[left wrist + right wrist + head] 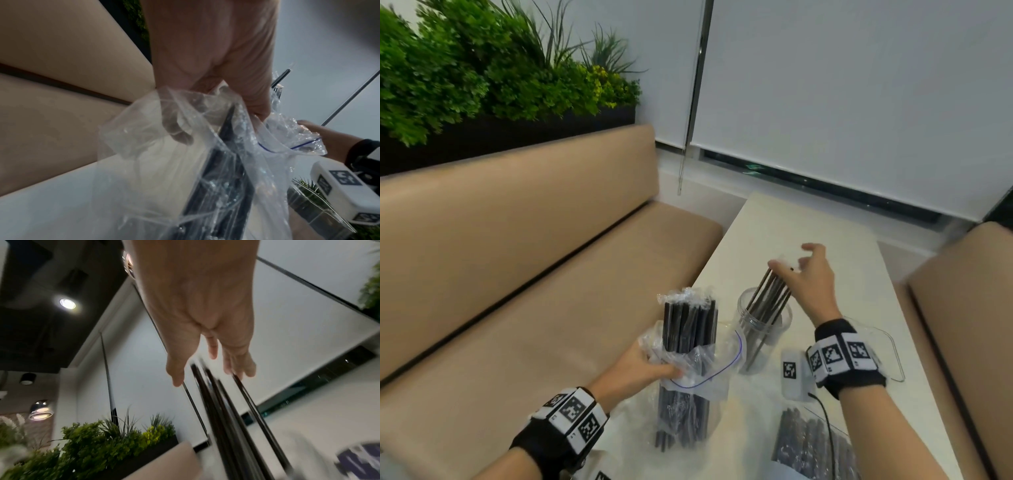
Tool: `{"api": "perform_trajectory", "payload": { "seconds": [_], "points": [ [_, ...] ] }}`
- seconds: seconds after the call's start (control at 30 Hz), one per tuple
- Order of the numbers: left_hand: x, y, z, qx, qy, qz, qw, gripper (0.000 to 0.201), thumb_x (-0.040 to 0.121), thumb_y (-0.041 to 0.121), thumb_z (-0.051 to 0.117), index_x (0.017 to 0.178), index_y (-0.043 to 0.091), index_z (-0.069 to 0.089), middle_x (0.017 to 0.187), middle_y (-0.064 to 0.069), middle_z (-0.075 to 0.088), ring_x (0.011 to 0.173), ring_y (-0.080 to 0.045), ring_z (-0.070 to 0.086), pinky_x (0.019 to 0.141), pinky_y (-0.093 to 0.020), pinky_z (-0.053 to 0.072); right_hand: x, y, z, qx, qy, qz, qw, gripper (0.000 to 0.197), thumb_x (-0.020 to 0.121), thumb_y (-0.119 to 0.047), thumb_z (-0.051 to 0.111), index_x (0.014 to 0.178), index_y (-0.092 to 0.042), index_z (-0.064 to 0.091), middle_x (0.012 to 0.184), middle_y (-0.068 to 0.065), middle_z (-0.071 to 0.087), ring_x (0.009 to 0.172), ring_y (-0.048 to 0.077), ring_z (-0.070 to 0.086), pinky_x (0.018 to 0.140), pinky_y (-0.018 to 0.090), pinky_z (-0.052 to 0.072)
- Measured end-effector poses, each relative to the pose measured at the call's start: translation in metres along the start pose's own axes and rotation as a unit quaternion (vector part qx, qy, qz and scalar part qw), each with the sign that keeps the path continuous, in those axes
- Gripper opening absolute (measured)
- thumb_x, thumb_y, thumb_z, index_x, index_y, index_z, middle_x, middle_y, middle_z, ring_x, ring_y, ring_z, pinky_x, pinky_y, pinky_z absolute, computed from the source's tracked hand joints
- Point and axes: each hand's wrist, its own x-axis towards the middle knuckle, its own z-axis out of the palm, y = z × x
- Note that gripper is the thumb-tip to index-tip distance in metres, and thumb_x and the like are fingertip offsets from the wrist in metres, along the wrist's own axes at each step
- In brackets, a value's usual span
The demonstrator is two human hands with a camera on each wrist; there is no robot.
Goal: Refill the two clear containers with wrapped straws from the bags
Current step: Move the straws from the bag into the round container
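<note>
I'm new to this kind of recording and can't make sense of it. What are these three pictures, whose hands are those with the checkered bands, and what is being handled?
No machine here: a person wears one camera on the head and one on each wrist. The checkered bands are marker cuffs on the wrists.

The head view looks down on a white table beside a tan bench. The left hand grips a clear plastic bag of black wrapped straws, stood upright. The left wrist view shows those fingers bunching the plastic.

The right hand, fingers spread, rests against the tops of a bunch of straws leaning in a clear container. The right wrist view looks along that hand, blurred. Another bag of straws lies at the table's near edge, next to a small white marker box.
</note>
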Motion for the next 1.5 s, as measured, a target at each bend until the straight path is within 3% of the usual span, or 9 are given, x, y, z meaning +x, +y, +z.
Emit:
{"api": "perform_trajectory", "payload": {
  "seconds": [0.17, 0.3, 0.43, 0.57, 0.8, 1.0, 1.17, 1.33, 1.5],
  "points": [
    [-0.001, 0.005, 0.003, -0.005, -0.004, -0.003, 1.000, 0.024, 0.081, -0.013, 0.064, 0.101, 0.000, 0.067, 0.055, 0.013, 0.070, 0.053, 0.006, 0.064, 0.054, -0.004, 0.045, -0.010, -0.034, -0.037, -0.024, 0.067, -0.090, 0.993, 0.032, 0.087, -0.017, 0.068, 0.116, -0.008, 0.058, 0.119, 0.013, 0.058, 0.110, 0.027, 0.058, 0.087, 0.026, 0.040],
    [-0.005, 0.010, 0.010, 0.007, 0.018, 0.027, 0.999, 0.029, 0.082, -0.011, 0.066, 0.085, -0.032, 0.046, 0.045, 0.010, 0.065, 0.073, -0.009, 0.069, 0.059, -0.005, 0.048, -0.069, -0.045, -0.016, 0.212, -0.007, -0.031, 0.977, 0.027, 0.084, -0.021, 0.070, 0.109, -0.013, 0.061, 0.108, 0.012, 0.067, 0.099, 0.027, 0.067, 0.092, 0.044, 0.054],
    [-0.010, 0.012, 0.018, 0.024, 0.019, 0.024, 0.999, 0.020, 0.080, -0.013, 0.066, 0.078, 0.007, 0.070, 0.058, 0.008, 0.073, 0.065, -0.003, 0.070, 0.062, -0.008, 0.048, -0.128, -0.033, 0.033, 0.211, -0.155, 0.046, 0.964, 0.061, 0.080, -0.041, 0.074, 0.130, -0.020, 0.047, 0.118, -0.006, 0.060, 0.104, 0.008, 0.063, 0.093, 0.031, 0.054],
    [-0.016, 0.010, 0.023, 0.037, 0.027, 0.029, 0.999, 0.034, 0.078, -0.022, 0.060, 0.068, 0.010, 0.057, 0.042, 0.011, 0.062, 0.042, 0.008, 0.057, 0.049, -0.002, 0.040, -0.147, -0.014, 0.054, 0.155, -0.147, 0.012, 0.977, 0.058, 0.077, -0.046, 0.075, 0.123, -0.019, 0.054, 0.113, -0.009, 0.068, 0.102, 0.003, 0.065, 0.092, 0.034, 0.055],
    [-0.015, 0.006, 0.016, 0.042, 0.014, 0.035, 0.998, 0.032, 0.075, -0.020, 0.063, 0.098, 0.002, 0.067, 0.066, 0.012, 0.075, 0.066, 0.004, 0.070, 0.061, -0.006, 0.049, -0.135, -0.017, 0.043, 0.148, -0.090, -0.041, 0.984, 0.021, 0.087, -0.030, 0.069, 0.107, -0.028, 0.062, 0.104, -0.014, 0.069, 0.100, 0.001, 0.065, 0.088, 0.027, 0.053],
    [-0.011, 0.011, 0.017, 0.063, -0.010, 0.036, 0.997, 0.028, 0.079, -0.021, 0.059, 0.062, 0.000, 0.053, 0.034, 0.012, 0.051, 0.035, 0.006, 0.047, 0.045, -0.001, 0.035, -0.117, -0.028, 0.026, 0.159, -0.045, -0.030, 0.986, 0.011, 0.092, -0.019, 0.059, 0.100, -0.014, 0.065, 0.096, 0.003, 0.070, 0.091, 0.015, 0.066, 0.079, 0.031, 0.052],
    [-0.011, 0.015, 0.012, 0.061, -0.059, 0.040, 0.996, 0.039, 0.076, -0.018, 0.065, 0.098, 0.013, 0.059, 0.063, 0.015, 0.071, 0.062, 0.007, 0.065, 0.059, -0.003, 0.045, -0.116, -0.022, 0.025, 0.144, -0.073, -0.005, 0.987, 0.013, 0.091, -0.012, 0.054, 0.087, -0.002, 0.061, 0.075, 0.010, 0.061, 0.068, 0.020, 0.053, 0.065, 0.033, 0.044],
    [-0.003, 0.013, 0.001, 0.047, -0.120, 0.013, 0.992, 0.077, 0.071, -0.008, 0.079, 0.136, 0.014, 0.045, 0.122, -0.008, 0.068, 0.110, -0.017, 0.067, 0.093, -0.027, 0.055, -0.112, -0.025, 0.024, 0.209, -0.069, 0.046, 0.974, 0.012, 0.093, -0.014, 0.056, 0.099, -0.018, 0.065, 0.099, 0.005, 0.072, 0.095, 0.018, 0.067, 0.085, 0.036, 0.052],
    [0.014, 0.013, -0.006, 0.090, -0.079, 0.039, 0.992, 0.075, 0.070, -0.008, 0.075, 0.135, 0.016, 0.046, 0.119, -0.009, 0.067, 0.103, -0.015, 0.069, 0.092, -0.030, 0.055, -0.094, -0.044, 0.007, 0.264, -0.045, 0.043, 0.962, 0.013, 0.095, -0.009, 0.052, 0.099, -0.005, 0.064, 0.096, 0.014, 0.073, 0.088, 0.024, 0.071, 0.079, 0.032, 0.057]
  ]
}}
